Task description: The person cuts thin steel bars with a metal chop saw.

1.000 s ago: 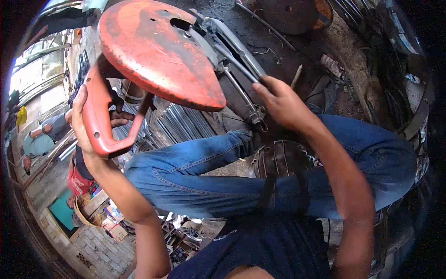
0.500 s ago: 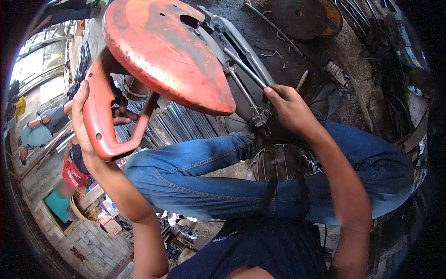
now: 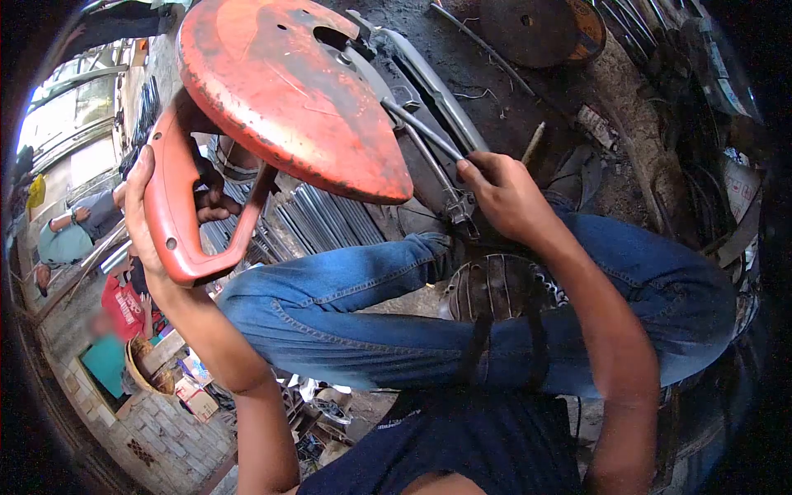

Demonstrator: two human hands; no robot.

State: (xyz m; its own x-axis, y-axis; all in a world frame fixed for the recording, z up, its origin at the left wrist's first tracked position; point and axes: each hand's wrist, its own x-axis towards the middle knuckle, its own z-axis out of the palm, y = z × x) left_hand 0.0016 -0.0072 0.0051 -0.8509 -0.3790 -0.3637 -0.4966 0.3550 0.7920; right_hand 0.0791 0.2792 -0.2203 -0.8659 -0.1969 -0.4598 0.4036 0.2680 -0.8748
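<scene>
A cut-off saw with a worn red blade guard (image 3: 289, 99) fills the upper left. My left hand (image 3: 137, 202) is wrapped round its red D-shaped handle (image 3: 175, 214), the fingertips showing inside the loop. In my right hand (image 3: 510, 198) is one end of a thin grey metal rod (image 3: 422, 130). The rod's far end overlaps the saw's metal arm beside the guard. Below the rod, a vise screw (image 3: 433, 169) runs down to a small clamp end (image 3: 462, 210). The blade is hidden behind the guard.
Metal tubes (image 3: 326, 223) lie bundled beyond my bent leg (image 3: 346, 330). A dark round disc (image 3: 528, 29) rests on the ground at the top right, near a thin rod (image 3: 483, 49). Two people are at the left, one in a red shirt (image 3: 124, 305).
My right hand and the rod have shifted slightly left, the rod's far end now lower along the saw's arm. The left hand keeps its hold. The person in red has moved a little.
</scene>
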